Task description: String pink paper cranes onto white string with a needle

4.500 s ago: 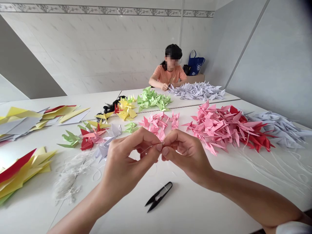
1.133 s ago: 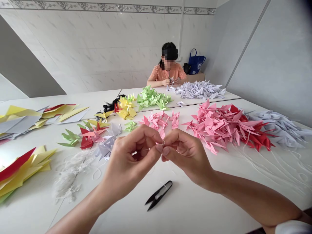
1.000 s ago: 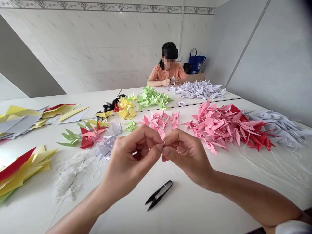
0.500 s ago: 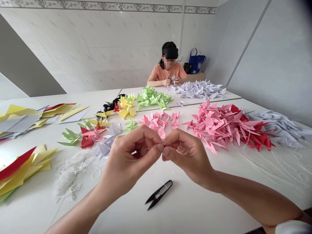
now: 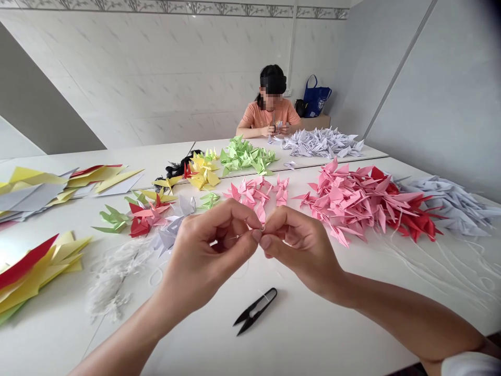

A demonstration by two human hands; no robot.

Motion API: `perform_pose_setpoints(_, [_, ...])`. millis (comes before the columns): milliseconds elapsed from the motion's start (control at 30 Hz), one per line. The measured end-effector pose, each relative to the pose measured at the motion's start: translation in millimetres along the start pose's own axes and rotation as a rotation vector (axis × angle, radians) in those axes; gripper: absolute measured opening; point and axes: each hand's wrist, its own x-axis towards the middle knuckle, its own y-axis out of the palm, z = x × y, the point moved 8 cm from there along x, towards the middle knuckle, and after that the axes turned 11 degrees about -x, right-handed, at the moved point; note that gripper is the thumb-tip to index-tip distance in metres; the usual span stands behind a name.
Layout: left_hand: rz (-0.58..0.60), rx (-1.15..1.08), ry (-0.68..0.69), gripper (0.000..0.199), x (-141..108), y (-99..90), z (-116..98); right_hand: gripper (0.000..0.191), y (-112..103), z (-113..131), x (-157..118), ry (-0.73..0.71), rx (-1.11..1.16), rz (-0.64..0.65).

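Note:
My left hand [image 5: 215, 248] and my right hand [image 5: 301, 250] meet above the table, thumbs and index fingers pinched tip to tip. Between the fingertips shows a tiny loop of white thread [image 5: 262, 228], partly hidden by the fingers. Both hands are closed on this thread. Below them, black thread snips [image 5: 250, 315] lie with their blades apart and a bit of white thread across the bow. Just beyond my fingers are small folded pink paper cranes [image 5: 250, 190].
A big heap of pink cranes [image 5: 348, 198] lies right, beside red [image 5: 420, 219] and white [image 5: 450, 203] ones. Loose white threads [image 5: 438, 266] trail nearby. At left are coloured paper sheets [image 5: 39, 277] and a white thread bundle [image 5: 113, 277]. Opposite, a person [image 5: 270, 112] works with scissors.
The small thread loop between my fingertips looks less open and is more covered by the fingers. Both hands stay in nearly the same place.

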Motion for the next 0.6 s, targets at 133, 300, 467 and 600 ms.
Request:
perform_pose_setpoints(133, [0.014,0.017,-0.009,0.008,-0.6,-0.8,0.6,0.02,0.5,-0.3,0.0,0.008,0.001,0.003])
perform_pose_setpoints(300, [0.035,0.054,0.003,0.009,-0.2,-1.4,-2.6,0.022,2.6,-4.3,0.7,0.045,0.028,0.031])
perform_pose_setpoints(467, [0.046,0.064,-0.002,0.011,0.5,-1.8,-3.0,0.024,3.1,-5.5,1.2,0.046,0.033,0.046])
perform_pose_setpoints(600, [0.059,0.041,0.001,0.013,-0.3,-1.5,-1.1,0.026,3.9,-5.3,1.3,0.054,0.015,0.057])
